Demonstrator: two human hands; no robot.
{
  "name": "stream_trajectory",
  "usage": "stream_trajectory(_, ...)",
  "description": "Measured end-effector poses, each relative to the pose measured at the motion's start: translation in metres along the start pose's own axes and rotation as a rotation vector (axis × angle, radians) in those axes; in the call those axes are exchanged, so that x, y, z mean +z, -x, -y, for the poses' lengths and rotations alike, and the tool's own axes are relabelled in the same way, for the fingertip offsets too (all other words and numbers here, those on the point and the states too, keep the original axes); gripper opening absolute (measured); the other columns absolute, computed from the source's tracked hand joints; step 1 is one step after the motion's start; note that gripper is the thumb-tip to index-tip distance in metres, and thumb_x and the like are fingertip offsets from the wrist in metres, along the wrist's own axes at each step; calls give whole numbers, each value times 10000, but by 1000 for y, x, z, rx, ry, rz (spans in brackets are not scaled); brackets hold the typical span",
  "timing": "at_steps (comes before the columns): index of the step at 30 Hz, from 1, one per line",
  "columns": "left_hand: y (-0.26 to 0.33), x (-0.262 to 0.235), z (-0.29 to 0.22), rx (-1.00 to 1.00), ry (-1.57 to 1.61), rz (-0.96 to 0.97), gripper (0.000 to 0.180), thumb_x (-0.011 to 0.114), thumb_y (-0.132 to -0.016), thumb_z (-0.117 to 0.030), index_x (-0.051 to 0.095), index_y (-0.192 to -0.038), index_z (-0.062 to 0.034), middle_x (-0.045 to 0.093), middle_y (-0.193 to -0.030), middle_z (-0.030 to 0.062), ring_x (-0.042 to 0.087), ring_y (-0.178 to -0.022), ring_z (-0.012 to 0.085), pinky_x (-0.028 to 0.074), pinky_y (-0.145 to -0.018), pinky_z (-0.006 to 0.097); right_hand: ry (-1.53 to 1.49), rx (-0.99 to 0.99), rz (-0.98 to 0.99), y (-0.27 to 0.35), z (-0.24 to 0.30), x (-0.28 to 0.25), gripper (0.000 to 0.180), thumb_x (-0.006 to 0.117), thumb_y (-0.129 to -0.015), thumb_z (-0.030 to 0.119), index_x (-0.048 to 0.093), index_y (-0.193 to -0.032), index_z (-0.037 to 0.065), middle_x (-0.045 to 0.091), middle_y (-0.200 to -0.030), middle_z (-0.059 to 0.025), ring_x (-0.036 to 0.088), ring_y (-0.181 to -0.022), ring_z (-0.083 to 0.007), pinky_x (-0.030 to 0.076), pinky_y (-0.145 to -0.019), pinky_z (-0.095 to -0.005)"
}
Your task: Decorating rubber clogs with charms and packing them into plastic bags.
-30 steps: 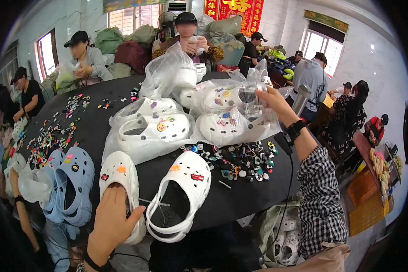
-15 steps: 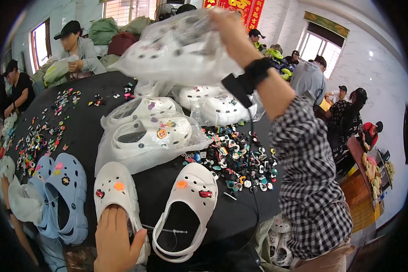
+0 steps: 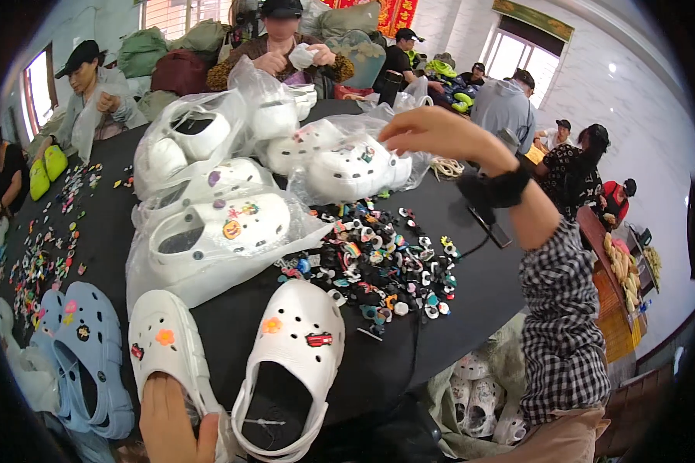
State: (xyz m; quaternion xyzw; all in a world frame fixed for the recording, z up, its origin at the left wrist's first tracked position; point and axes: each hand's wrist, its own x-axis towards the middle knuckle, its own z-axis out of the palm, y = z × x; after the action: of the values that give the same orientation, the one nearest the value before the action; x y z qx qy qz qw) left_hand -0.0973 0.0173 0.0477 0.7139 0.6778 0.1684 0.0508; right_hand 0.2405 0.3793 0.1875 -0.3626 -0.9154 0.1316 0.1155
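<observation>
Two white clogs lie side by side at the near edge of the black desk (image 3: 471, 293). Left hand (image 3: 174, 420) rests on the heel end of the left white clog (image 3: 166, 351), fingers laid over its rim; whether they close around it cannot be told, since the hand is partly cut off by the lower edge. This clog carries an orange flower charm and a small red charm on its toe. Right white clog (image 3: 293, 363) sits just beside it, untouched, with an orange charm and a red car-shaped charm on top.

Right hand (image 3: 432, 135) is raised over the far side of the desk, fingers bent loosely downward, touching or just above the clear plastic bag of white clogs (image 3: 355, 166); a firm hold cannot be confirmed. Wrist bears a black band; sleeve is black-and-white check.

Between the near clogs and that bag: a dense pile of small multicoloured charms (image 3: 378, 262) spread on the desk. Left of the pile, a second clear bag with a white clog (image 3: 216, 231) bearing a round orange charm. Further back, more bagged white clogs (image 3: 193, 139).

At the near left edge, a pale blue clog (image 3: 93, 355) with pink and dark charms. More loose charms (image 3: 46, 247) scattered along the left side of the desk.

Other people sit at the far side, one in a dark cap (image 3: 282, 8) handling something white.
</observation>
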Motion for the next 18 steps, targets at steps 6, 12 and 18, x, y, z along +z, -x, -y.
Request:
stream_trajectory(6,3,1,-1,-40,-48,42,601,543,-986,-322,431,-1320,165,476,-1312,376,436,-1228,534,343,-1059,524,-129,176,-210,68,-46,-25,286,643,-942,208,688,-1097,-28,717,-963,-95,684,-827,-128,538,-752,-284)
stream_trajectory(12,8,5,6,-125,-97,81,593,529,-994,-326,422,-1367,123,444,-1385,350,383,-1309,510,300,-1110,492,15,165,-321,78,-58,16,244,606,-976,209,712,-1010,-8,695,-809,-37,618,-732,-77,503,-677,-259)
stream_trajectory(18,5,13,18,-132,-144,121,574,507,-1017,-325,421,-1387,106,433,-1422,328,379,-1331,489,289,-1125,478,155,-292,-591,43,-52,-17,222,637,-938,257,722,-925,53,722,-778,-65,672,-688,-154,520,-648,-319)
